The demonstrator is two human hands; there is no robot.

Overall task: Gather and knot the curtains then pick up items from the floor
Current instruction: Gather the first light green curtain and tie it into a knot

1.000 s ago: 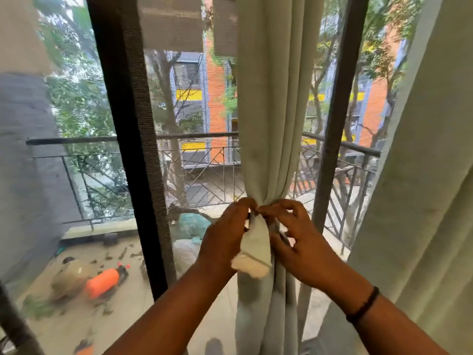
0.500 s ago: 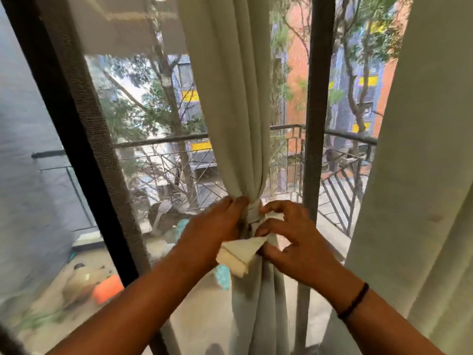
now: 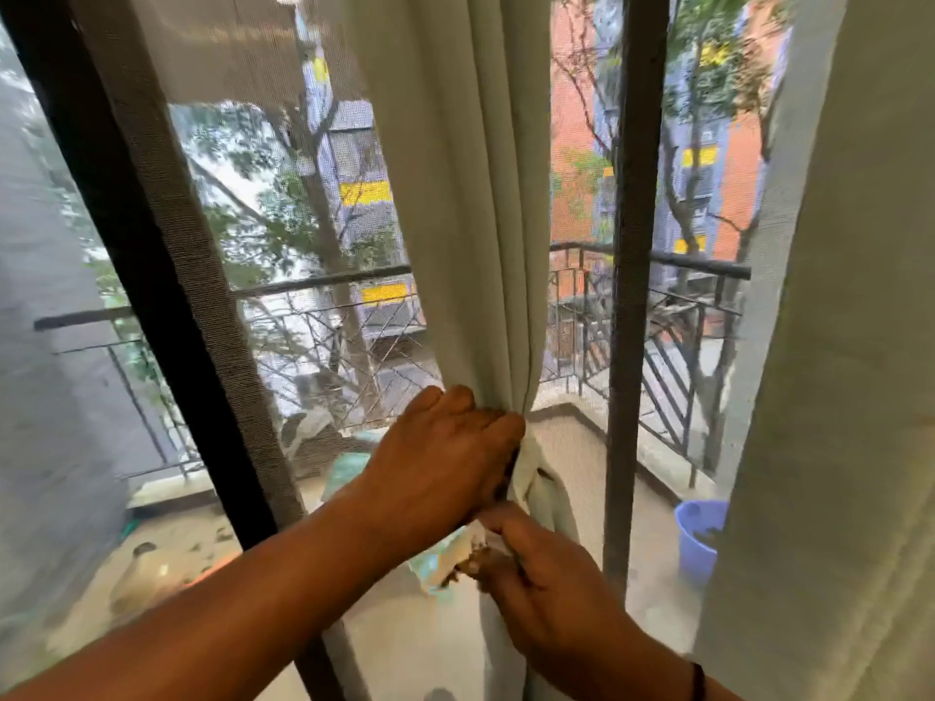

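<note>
Since a moment ago, the right hand has dropped below the left hand and now pulls the tail end down. Left fingers clamp the gathered curtain at the knot, between the window frames. Knotting looks nearly finished; the second curtain hangs loose, and floor pickup remains.

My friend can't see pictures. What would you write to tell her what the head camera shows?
Two hands tie a pale gathered curtain at a balcony window: the left hand grips the bunched cloth while the right hand pinches the loose end below. Outside are a railing and a blue bucket.
</note>
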